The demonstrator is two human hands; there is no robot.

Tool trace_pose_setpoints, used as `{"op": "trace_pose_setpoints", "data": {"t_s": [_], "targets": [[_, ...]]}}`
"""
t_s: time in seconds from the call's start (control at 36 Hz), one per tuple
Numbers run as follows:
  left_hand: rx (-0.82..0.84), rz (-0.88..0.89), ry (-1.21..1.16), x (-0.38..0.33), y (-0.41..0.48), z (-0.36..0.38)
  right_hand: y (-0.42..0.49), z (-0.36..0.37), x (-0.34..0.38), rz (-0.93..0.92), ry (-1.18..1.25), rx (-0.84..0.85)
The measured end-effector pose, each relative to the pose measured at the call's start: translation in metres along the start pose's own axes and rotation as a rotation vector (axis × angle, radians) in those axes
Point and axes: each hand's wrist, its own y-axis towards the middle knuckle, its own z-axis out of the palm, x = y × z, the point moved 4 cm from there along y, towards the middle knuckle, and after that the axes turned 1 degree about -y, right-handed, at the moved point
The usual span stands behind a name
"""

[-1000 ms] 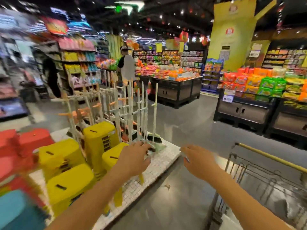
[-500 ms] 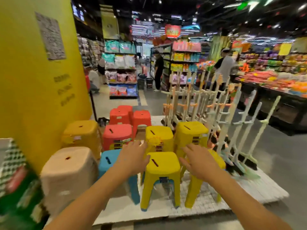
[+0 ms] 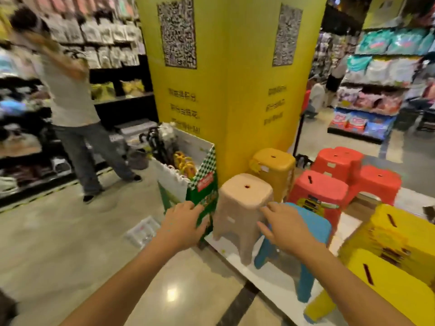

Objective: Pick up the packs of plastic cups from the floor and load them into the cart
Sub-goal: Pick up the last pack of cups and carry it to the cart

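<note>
Head view: both hands reaching fwd in a shop aisle, nothing held.
Yellow pillar (image 3: 230, 90) standing ahead; w/ beige stool (image 3: 244, 198), blue stool (image 3: 313, 227), red stools (image 3: 339, 170) & yellow stools (image 3: 397, 245) sitting at its base on a white platform (image 3: 277, 278). Green-white display box (image 3: 200, 184) standing left of beige stool. Clear pack of plastic cups (image 3: 143, 231) lying on floor (image 3: 58, 243), just left of left hand (image 3: 182, 225). Right hand (image 3: 286, 225) hovering before stools. Both hands' fingers spread loose, empty.
</note>
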Motion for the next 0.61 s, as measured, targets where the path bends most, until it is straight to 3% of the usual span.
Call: {"op": "trace_pose_setpoints", "data": {"t_s": [0.33, 0.61], "targets": [[0.007, -0.453, -0.061, 0.169, -0.101, 0.010, 0.112, 0.025, 0.173, -0.347, 0.148, 0.024], [0.027, -0.553, -0.047, 0.287, -0.086, 0.016, 0.207, 0.041, 0.270, -0.418, 0.158, 0.042]]}}
